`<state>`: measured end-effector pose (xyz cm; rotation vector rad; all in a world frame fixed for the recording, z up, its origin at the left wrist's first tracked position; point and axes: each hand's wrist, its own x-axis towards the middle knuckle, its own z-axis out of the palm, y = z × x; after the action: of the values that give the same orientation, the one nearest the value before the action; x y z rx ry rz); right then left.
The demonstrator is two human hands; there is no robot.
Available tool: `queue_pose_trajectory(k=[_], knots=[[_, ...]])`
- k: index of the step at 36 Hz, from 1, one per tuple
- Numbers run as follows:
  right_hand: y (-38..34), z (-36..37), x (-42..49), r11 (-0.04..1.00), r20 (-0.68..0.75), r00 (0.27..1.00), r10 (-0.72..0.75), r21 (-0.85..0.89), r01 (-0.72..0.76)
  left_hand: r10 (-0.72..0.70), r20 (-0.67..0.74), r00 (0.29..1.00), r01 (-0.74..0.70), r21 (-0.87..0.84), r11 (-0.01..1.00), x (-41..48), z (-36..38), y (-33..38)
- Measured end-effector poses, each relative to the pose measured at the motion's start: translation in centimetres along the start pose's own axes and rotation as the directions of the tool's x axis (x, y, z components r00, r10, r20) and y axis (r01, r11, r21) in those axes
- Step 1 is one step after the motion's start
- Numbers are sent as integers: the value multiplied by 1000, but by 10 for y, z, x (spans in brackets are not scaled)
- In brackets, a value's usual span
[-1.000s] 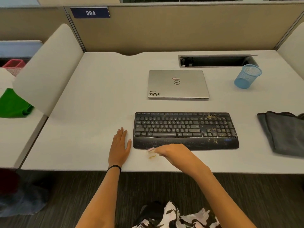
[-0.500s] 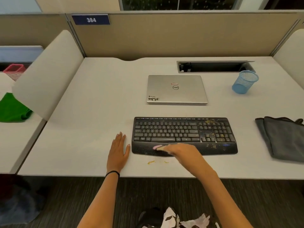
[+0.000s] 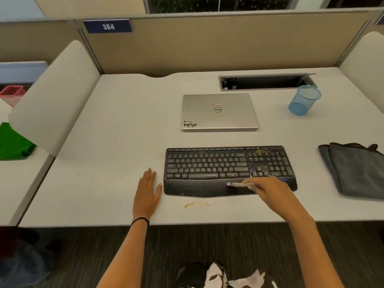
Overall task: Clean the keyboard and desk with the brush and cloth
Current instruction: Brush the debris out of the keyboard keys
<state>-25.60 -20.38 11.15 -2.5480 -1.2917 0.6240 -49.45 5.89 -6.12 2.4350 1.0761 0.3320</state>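
A black keyboard (image 3: 209, 166) lies on the white desk (image 3: 116, 125), with yellowish crumbs scattered over its number pad at the right. My right hand (image 3: 270, 189) rests over the palm rest's right part and is shut on a small brush (image 3: 239, 184) whose pink tip points left along the palm rest. My left hand (image 3: 147, 192) lies flat and open on the desk just left of the keyboard. A folded grey cloth (image 3: 357, 169) sits at the desk's right edge. A few yellow crumbs (image 3: 189, 204) lie on the desk in front of the keyboard.
A closed silver laptop (image 3: 219, 111) lies behind the keyboard. A blue mesh cup (image 3: 304, 100) stands at the back right beside an open cable slot (image 3: 266, 82). Curved white dividers flank the desk. A green cloth (image 3: 12, 142) lies on the neighbouring desk at left.
My right hand with the brush has moved from the desk in front of the keyboard up onto the palm rest and to the right. The left hand stays flat.
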Motion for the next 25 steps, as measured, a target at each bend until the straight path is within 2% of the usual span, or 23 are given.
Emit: queue_pose_trajectory(k=[3, 5, 10, 18, 22, 25], knots=[[7, 0, -1, 984, -233, 972, 40, 176, 2, 1, -7, 1000, -1, -3, 1000, 0, 0, 1], [11, 5, 3, 961, -317, 943, 106, 278, -14, 1, -10, 1000, -1, -6, 1000, 0, 0, 1], [18, 21, 15, 921, -315, 927, 205, 384, -73, -2, -13, 1000, 2, -9, 1000, 0, 1, -1], [14, 21, 25, 909, -388, 897, 211, 416, -33, 5, -23, 1000, -5, -7, 1000, 1, 2, -2], [11, 18, 21, 935, -350, 923, 161, 353, -29, 7, -21, 1000, -7, -4, 1000, 1, 2, -2], [10, 13, 15, 980, -192, 973, 129, 174, -95, -6, -15, 1000, 6, -10, 1000, 1, 2, -2]])
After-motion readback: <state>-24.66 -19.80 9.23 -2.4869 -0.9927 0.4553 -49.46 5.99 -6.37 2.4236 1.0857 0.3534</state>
